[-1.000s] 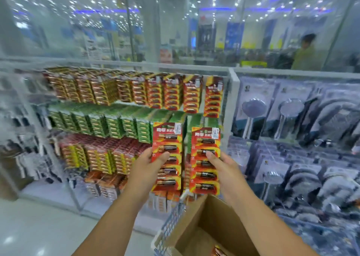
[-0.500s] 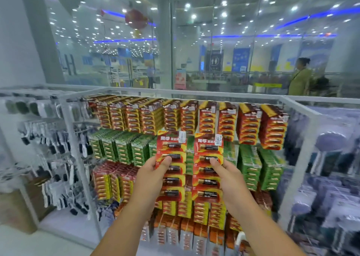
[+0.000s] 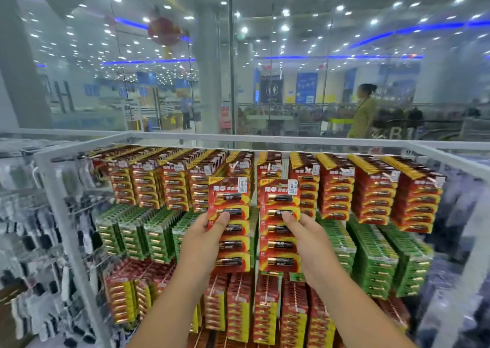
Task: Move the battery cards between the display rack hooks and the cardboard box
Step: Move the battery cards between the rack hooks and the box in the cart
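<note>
My left hand [image 3: 204, 239] grips a red and yellow battery card [image 3: 230, 204] upright by its left edge, thumb across the front. My right hand [image 3: 307, 237] grips a second, matching battery card [image 3: 278, 239] by its right edge. Both cards are held side by side in front of the display rack [image 3: 265, 137], their tops level with the top row of red battery cards [image 3: 336, 188] hanging on hooks. The cardboard box is out of view.
Green battery cards [image 3: 376, 257] fill the middle row and red and yellow packs [image 3: 265, 310] the bottom rows. A white frame post [image 3: 66, 228] stands left, with dark goods hanging beyond it. Behind the rack is a glass wall [image 3: 265, 82], with a person [image 3: 363, 111] past it.
Both hands have lifted the two cards from above the box up to the top row of the rack. The view has tilted upward and the box has dropped out of sight.
</note>
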Available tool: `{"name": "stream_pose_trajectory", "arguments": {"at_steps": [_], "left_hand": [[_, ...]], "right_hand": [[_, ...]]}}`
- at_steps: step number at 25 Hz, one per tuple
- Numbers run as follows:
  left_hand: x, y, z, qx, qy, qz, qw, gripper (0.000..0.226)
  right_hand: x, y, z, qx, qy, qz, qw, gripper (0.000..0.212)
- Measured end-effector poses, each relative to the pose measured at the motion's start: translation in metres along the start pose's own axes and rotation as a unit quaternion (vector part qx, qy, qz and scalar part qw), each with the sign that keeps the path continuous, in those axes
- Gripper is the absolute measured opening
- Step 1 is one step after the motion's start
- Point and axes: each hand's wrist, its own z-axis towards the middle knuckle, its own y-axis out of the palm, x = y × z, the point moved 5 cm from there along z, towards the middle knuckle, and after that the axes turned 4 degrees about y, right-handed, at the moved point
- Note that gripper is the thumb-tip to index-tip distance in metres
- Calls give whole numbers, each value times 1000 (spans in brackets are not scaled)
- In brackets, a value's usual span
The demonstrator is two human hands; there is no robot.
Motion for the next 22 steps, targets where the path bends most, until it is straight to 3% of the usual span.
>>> {"name": "stream_pose_trajectory", "arguments": {"at_steps": [7, 13, 17, 20, 22], "left_hand": [[-11, 7, 92, 1, -13, 10, 1000, 10], [-39, 4, 152, -19, -24, 18, 999, 17], [-53, 2, 174, -38, -32, 10, 999, 9], [-53, 3, 184, -50, -20, 14, 998, 14], [-55, 5, 191, -62, -19, 22, 998, 12]], "right_hand": [[-9, 16, 81, -31, 3, -11, 999, 17], [-2, 38, 126, 18, -1, -11, 1000, 14], [6, 46, 142, 51, -3, -28, 998, 21], [13, 50, 142, 79, -15, -18, 997, 43], [11, 52, 142, 86, -22, -15, 996, 27]]}}
